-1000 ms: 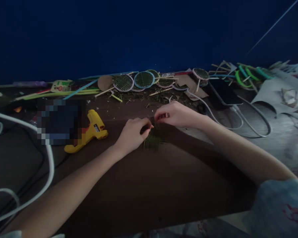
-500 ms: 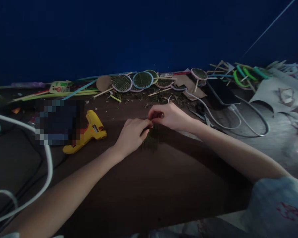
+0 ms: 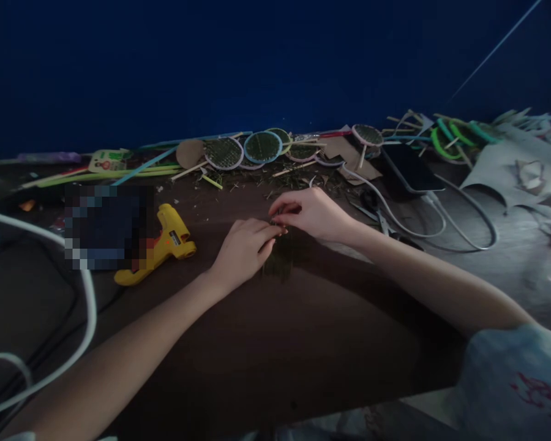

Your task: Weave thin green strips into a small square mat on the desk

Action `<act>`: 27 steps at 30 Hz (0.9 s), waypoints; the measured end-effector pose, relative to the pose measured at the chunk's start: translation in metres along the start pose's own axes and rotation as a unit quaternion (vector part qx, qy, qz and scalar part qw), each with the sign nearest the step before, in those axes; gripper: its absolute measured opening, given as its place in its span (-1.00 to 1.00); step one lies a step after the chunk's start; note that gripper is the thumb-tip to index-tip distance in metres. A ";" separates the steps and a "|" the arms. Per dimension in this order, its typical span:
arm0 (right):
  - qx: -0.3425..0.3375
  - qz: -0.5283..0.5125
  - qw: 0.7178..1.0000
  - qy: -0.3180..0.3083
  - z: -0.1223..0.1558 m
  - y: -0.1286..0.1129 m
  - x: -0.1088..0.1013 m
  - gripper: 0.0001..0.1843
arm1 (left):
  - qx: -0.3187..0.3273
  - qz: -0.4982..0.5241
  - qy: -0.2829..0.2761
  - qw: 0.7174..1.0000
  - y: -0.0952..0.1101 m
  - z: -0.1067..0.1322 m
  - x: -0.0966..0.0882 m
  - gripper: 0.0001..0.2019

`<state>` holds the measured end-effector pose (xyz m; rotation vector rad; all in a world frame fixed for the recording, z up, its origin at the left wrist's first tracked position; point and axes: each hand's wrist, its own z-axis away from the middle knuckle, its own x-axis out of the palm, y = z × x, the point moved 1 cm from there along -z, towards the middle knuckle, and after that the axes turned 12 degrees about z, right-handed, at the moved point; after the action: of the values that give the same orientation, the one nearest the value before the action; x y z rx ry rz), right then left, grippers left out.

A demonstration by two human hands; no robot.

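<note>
In the middle of the head view, a small bunch of dark green needle-like sprigs (image 3: 279,262) hangs below my fingertips, dim and partly blurred. My left hand (image 3: 244,250) is closed, with thumb and fingers pinched around the top of this bunch. Just above and to the right, my right hand (image 3: 313,214) curls thumb and forefinger together at the upper end of the sprigs, close to the left fingertips. Whether the right fingers grip a separate piece is too small to see. A yellow glue gun (image 3: 171,239) lies left of my left hand, partly covered by a pixelated patch.
Round decorated discs on sticks (image 3: 262,147) line the back of the dark table (image 3: 303,343). Right of my hands lie scissors (image 3: 380,214), a phone (image 3: 413,168) with a white cable (image 3: 482,217), and cut grey sheet (image 3: 500,165). Another white cable (image 3: 90,306) loops at left.
My right hand has shifted slightly left, and its fingertips now reach over the left fingertips at the top of the sprigs. My left hand stays nearly in place.
</note>
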<state>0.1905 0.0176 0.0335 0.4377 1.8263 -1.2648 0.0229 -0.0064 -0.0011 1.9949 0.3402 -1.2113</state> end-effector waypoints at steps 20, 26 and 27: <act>-0.055 0.009 0.997 -0.050 0.002 -0.003 -0.010 -0.68 | -0.018 0.017 0.017 1.000 0.001 -0.002 -0.001 -0.83; 0.019 0.101 0.995 -0.010 -0.003 0.013 -0.012 -0.78 | -0.018 0.043 0.026 0.999 0.002 -0.001 -0.002 -0.84; 0.019 0.125 0.992 -0.011 -0.004 0.016 -0.012 -0.82 | -0.015 0.042 0.029 0.999 0.002 -0.001 -0.002 -0.85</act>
<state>0.2066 0.0301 0.0337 0.6496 1.6713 -1.1278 0.0236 -0.0068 0.0021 2.0023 0.2989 -1.0917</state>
